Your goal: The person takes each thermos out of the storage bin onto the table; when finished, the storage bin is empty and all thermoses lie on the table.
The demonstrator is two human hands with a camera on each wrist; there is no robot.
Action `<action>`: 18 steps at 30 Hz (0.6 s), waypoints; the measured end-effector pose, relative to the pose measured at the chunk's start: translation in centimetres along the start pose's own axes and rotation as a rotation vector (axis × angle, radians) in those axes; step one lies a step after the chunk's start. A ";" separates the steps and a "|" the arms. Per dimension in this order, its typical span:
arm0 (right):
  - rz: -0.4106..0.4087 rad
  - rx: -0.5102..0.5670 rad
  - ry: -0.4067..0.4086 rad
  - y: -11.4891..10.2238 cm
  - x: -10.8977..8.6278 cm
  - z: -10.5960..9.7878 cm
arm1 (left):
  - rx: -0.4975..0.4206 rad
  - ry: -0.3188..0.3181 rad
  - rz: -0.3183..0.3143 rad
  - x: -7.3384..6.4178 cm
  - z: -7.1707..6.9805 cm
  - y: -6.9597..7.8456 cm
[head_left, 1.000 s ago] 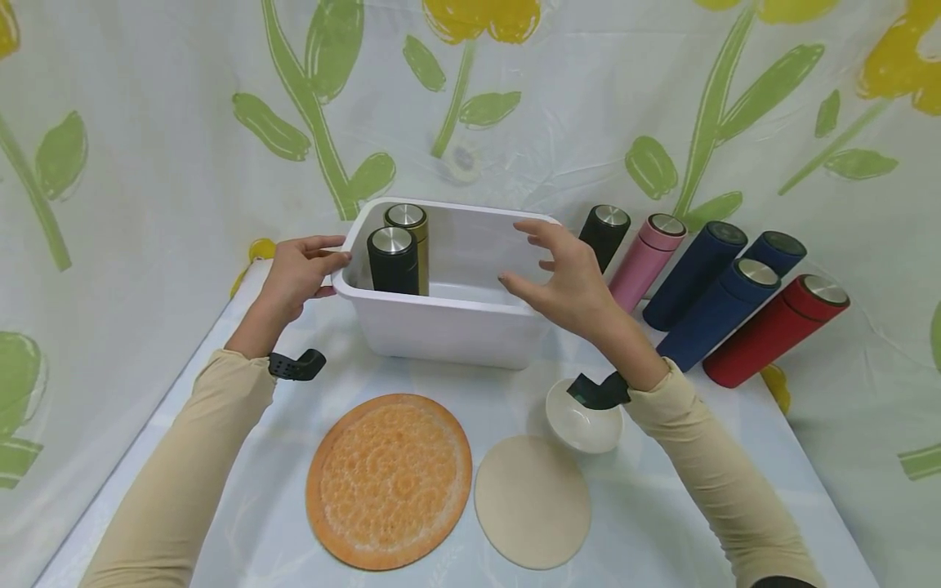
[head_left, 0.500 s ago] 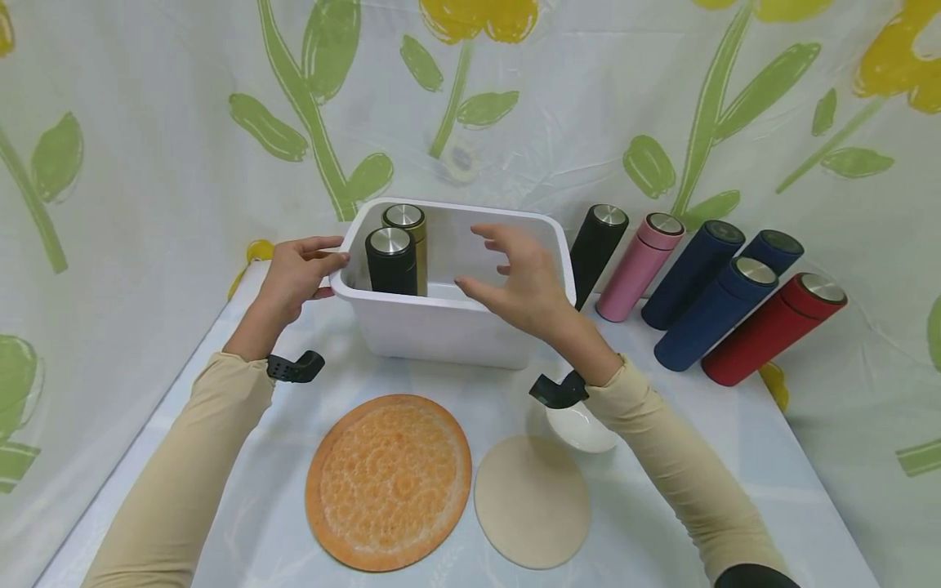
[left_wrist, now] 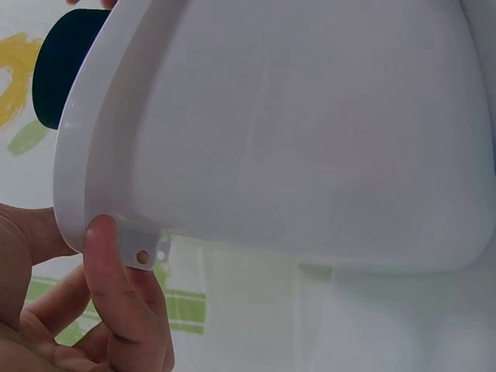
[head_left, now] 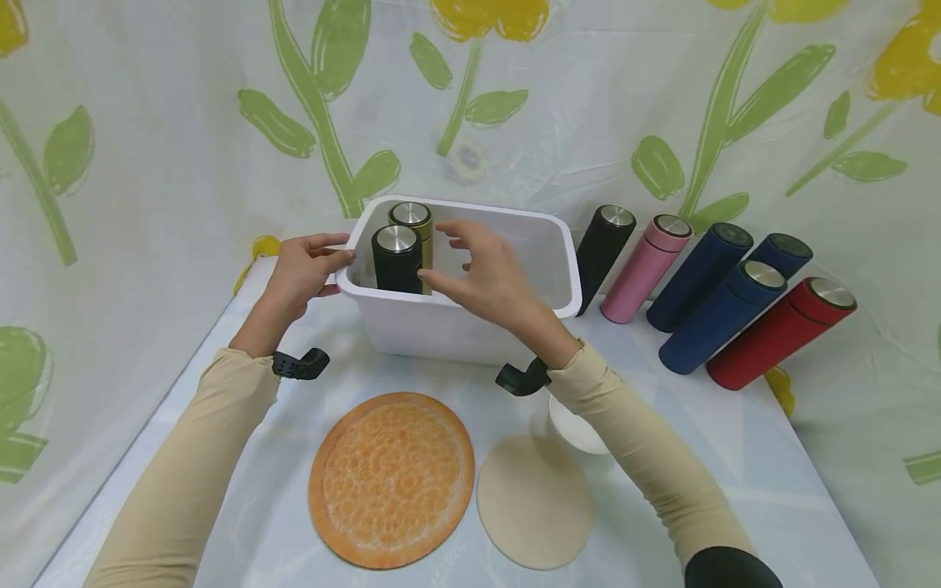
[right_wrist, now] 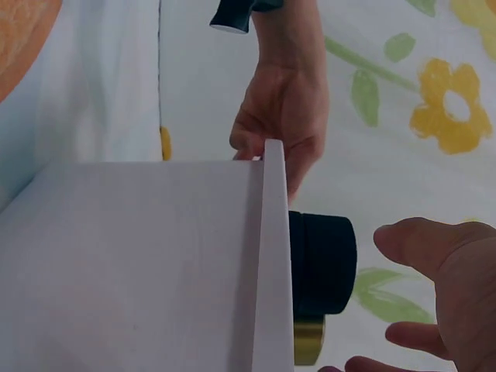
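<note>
My left hand (head_left: 297,273) pinches the rim of a white plastic bin (head_left: 441,327) at its left end; the left wrist view shows thumb and fingers (left_wrist: 112,287) on either side of that rim. Inside the bin, at the left, a black vacuum flask (head_left: 399,265) stands upright in front of a gold one (head_left: 412,214). My right hand (head_left: 488,273) hovers over the bin, fingers spread and holding nothing, just right of these two flasks. In the right wrist view its thumb (right_wrist: 411,240) is apart from the black flask's lid (right_wrist: 329,263).
Right of the bin stand several flasks: black (head_left: 606,249), pink (head_left: 647,265), blue (head_left: 716,318) and red (head_left: 779,331). A round bread-patterned mat (head_left: 391,480), a plain beige disc (head_left: 535,502) and a white bowl (head_left: 577,426), partly behind my right forearm, lie in front.
My right hand has moved left across the bin, from its right end to beside the two flasks inside. My left hand has stayed at the left rim.
</note>
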State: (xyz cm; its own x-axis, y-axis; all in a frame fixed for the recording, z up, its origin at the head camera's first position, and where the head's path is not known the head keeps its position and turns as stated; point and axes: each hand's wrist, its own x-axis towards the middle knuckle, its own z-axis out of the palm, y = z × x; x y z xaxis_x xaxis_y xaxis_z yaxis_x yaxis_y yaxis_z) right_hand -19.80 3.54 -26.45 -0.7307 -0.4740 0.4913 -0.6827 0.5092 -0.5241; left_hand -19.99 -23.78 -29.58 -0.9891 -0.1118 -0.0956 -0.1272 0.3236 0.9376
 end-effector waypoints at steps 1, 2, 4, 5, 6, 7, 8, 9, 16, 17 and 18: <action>-0.004 0.004 -0.003 0.0 0.2 0.2 | -0.001 -0.001 0.001 0.0 0.0 0.0; -0.012 0.006 -0.006 0.0 0.4 0.5 | -0.001 0.000 0.002 0.1 0.0 -0.1; -0.028 0.009 -0.008 -0.1 0.8 1.0 | -0.003 0.002 0.004 0.1 -0.1 -0.2; -0.040 0.012 -0.006 -0.1 1.0 1.2 | -0.004 0.004 0.006 0.1 -0.1 -0.2; -0.049 0.006 -0.003 -0.2 1.1 1.5 | -0.005 0.004 0.009 0.1 0.0 -0.2; -0.061 -0.003 0.001 -0.3 1.3 1.7 | -0.005 0.005 0.010 0.1 0.0 -0.2; -0.075 -0.013 0.004 -0.4 1.5 2.0 | -0.003 0.007 0.010 0.1 0.0 -0.2; -0.082 -0.025 0.003 -0.5 1.6 2.2 | -0.001 0.008 0.007 0.1 0.0 -0.2; -0.077 -0.134 -0.021 -1.4 2.4 3.8 | -0.005 0.003 -0.002 -0.1 0.1 -0.1; -0.069 -0.149 -0.027 -1.4 2.5 4.0 | -0.003 0.001 -0.002 -0.1 0.0 -0.1; -0.067 -0.163 -0.027 -1.5 2.6 4.1 | 0.000 -0.001 -0.001 -0.1 0.0 -0.1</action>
State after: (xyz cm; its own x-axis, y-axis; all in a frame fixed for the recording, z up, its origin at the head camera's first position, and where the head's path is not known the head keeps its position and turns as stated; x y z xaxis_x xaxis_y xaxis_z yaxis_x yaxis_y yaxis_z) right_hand -20.69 -1.47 -27.23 -0.6846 -0.5290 0.5015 -0.7223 0.5845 -0.3696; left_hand -19.91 -23.83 -29.66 -0.9890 -0.1116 -0.0968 -0.1282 0.3232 0.9376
